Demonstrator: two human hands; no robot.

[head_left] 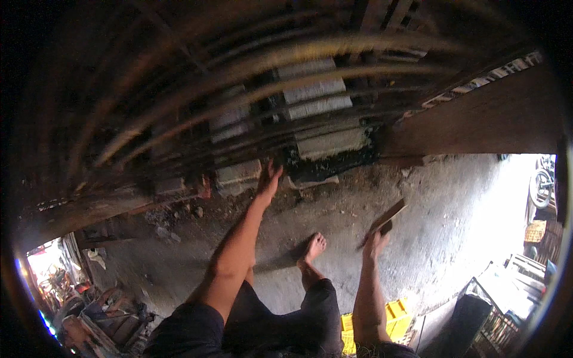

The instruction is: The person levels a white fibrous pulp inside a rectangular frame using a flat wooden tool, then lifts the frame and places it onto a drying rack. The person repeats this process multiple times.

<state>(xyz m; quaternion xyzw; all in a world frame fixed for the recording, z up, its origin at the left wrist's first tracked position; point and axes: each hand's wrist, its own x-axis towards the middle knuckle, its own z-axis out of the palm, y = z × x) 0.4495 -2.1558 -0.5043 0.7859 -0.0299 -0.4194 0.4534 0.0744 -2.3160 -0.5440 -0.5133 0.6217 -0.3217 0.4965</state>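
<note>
My left hand (271, 179) is stretched forward under the slatted wooden structure, its fingers extended and slightly apart. It appears to hold nothing and is close to a pale block (239, 177) and a dark, ragged-edged patch (316, 170) below another pale slab (328, 140). Whether the fingertips touch anything I cannot tell. Lower and to the right, my right hand (375, 241) is closed around a flat, narrow wooden board (391, 215), which tilts up toward the right. Motion blurs the long slats (286, 53) overhead.
A wide wooden beam (483, 116) runs along the upper right. Beneath is a rough concrete floor (430, 238) with dirt and debris. Yellow crates (397, 313) stand beside my right forearm. Piled scrap (101, 316) lies at lower left; a bicycle wheel (542, 188) shows far right.
</note>
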